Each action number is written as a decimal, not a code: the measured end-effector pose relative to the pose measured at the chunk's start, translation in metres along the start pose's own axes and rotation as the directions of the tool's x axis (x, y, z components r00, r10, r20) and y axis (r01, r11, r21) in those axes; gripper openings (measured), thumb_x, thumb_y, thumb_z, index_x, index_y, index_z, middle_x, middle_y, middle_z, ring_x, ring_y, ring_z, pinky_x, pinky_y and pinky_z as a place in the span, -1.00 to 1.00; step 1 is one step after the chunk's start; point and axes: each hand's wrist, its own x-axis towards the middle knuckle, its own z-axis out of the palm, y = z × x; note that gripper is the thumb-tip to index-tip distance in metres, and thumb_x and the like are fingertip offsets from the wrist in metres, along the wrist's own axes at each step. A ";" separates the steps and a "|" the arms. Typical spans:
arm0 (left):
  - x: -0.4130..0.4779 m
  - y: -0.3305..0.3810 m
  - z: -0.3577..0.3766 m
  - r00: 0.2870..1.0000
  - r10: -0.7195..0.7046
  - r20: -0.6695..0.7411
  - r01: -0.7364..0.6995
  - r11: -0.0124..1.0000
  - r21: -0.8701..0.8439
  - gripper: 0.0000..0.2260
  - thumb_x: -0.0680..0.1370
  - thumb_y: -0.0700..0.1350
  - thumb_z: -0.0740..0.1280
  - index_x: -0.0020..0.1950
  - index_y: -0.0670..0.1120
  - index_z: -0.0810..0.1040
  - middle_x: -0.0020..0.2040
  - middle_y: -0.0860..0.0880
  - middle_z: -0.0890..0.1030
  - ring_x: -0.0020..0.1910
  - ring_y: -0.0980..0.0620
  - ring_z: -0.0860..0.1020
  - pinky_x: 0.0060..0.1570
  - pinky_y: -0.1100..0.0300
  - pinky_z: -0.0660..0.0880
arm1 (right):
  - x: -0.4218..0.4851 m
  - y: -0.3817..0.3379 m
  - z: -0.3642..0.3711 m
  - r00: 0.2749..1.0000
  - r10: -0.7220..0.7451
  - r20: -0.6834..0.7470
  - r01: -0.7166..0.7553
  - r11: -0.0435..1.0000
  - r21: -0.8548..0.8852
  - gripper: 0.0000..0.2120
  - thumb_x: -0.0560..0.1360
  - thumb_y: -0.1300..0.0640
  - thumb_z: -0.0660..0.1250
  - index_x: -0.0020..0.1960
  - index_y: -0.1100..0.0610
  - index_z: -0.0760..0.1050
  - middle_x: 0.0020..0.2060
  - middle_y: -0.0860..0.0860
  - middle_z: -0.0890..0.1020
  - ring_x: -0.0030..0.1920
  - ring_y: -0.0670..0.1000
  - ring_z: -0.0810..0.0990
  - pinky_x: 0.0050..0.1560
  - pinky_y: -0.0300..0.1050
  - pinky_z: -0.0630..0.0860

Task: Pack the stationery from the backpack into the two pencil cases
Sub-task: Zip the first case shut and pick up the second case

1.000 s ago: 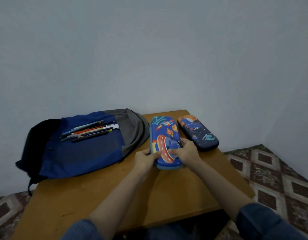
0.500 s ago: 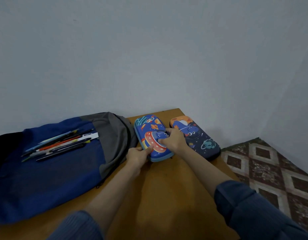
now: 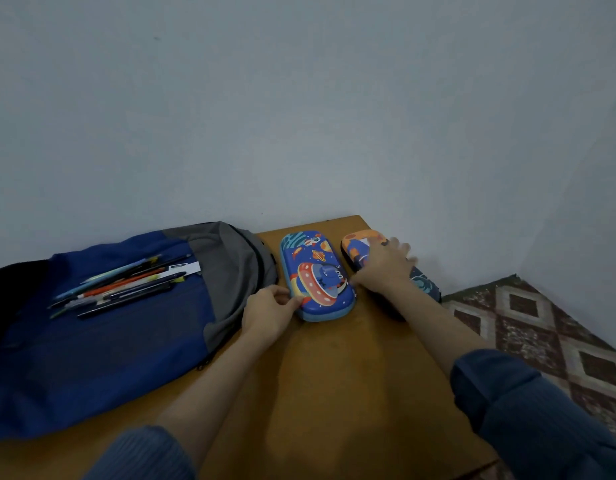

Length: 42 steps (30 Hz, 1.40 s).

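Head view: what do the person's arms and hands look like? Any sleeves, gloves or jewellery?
The left hand and right hand are bare: no gloves, no ring or watch visible. The left sleeve and right sleeve are dark blue and end near the elbows, leaving the forearms uncovered. The left one looks finely ribbed.

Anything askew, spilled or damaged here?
Nothing is spilled or damaged. The pens lie in a loose heap on top of the backpack. The blue case and dark case lie flat and look shut, the dark case close to the table's right edge.
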 end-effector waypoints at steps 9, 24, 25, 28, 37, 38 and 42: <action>-0.039 -0.017 -0.055 0.997 0.024 -0.072 -0.016 0.994 0.105 -0.74 0.54 -0.08 0.32 0.21 -0.11 0.53 0.10 -0.05 0.60 -0.04 0.14 0.48 -0.03 0.26 0.45 | -0.034 0.060 0.004 0.969 0.181 0.170 -0.222 0.937 0.270 0.18 -0.09 -0.38 0.40 0.38 0.17 0.16 0.26 0.19 0.41 0.25 0.22 0.42 0.22 0.14 0.45; -0.129 0.028 -0.074 0.956 -0.106 0.273 0.254 0.764 -0.594 -0.71 0.54 0.06 0.29 0.14 -0.11 0.53 0.03 -0.09 0.64 -0.02 -0.04 0.59 -0.11 0.16 0.54 | -0.173 -0.056 0.004 0.971 -0.238 0.001 0.203 0.830 0.520 -0.01 0.08 -0.28 0.46 0.38 0.09 0.19 0.24 0.01 0.48 0.28 0.08 0.43 0.26 0.01 0.44; -0.133 0.025 -0.078 0.960 -0.144 0.240 0.265 0.737 -0.622 -0.71 0.53 0.00 0.32 0.18 -0.14 0.51 0.05 -0.11 0.63 -0.02 -0.05 0.59 -0.15 0.17 0.53 | -0.177 -0.059 0.007 0.956 -0.293 -0.002 0.244 0.791 0.562 0.02 0.07 -0.26 0.50 0.39 0.08 0.17 0.25 0.00 0.47 0.28 0.06 0.43 0.27 0.01 0.44; -0.141 0.009 -0.100 0.968 -0.179 0.175 0.250 0.730 -0.637 -0.70 0.51 -0.08 0.34 0.21 -0.15 0.50 0.03 -0.13 0.64 -0.08 -0.05 0.60 -0.23 0.19 0.50 | -0.182 -0.059 0.006 0.910 -0.390 0.144 0.153 0.636 0.757 0.08 0.10 -0.20 0.59 0.43 0.08 0.12 0.28 0.01 0.44 0.23 0.01 0.49 0.23 -0.02 0.50; -0.179 -0.014 -0.155 0.952 -0.022 0.305 0.220 0.741 -0.634 -0.50 0.39 0.21 0.27 0.14 -0.12 0.57 0.00 -0.09 0.68 -0.01 -0.04 0.65 0.01 0.14 0.55 | -0.196 -0.065 -0.001 0.674 -0.567 0.473 -0.465 0.172 0.868 -0.67 0.29 0.14 0.38 0.04 0.14 0.53 -0.14 0.06 0.71 -0.08 0.07 0.65 -0.05 0.04 0.55; -0.184 -0.018 -0.153 0.955 -0.012 0.298 0.226 0.679 -0.698 -0.48 0.39 0.25 0.21 0.13 -0.10 0.57 0.03 -0.08 0.67 0.04 -0.04 0.63 0.09 0.08 0.53 | -0.198 -0.068 -0.001 0.682 -0.562 0.469 -0.499 0.111 0.860 -0.68 0.29 0.14 0.37 0.03 0.15 0.53 -0.14 0.07 0.70 -0.08 0.07 0.64 -0.08 0.03 0.55; -0.198 -0.025 -0.130 0.983 -0.051 0.179 0.179 0.521 -0.835 -0.50 0.37 0.24 0.16 0.07 -0.09 0.56 0.00 -0.05 0.68 0.05 -0.05 0.61 0.06 0.05 0.56 | -0.205 -0.084 -0.002 0.774 -0.483 0.410 -0.535 -0.151 0.831 -0.67 0.41 0.24 0.36 0.17 0.20 0.47 0.06 0.13 0.62 0.06 0.12 0.58 -0.18 0.04 0.64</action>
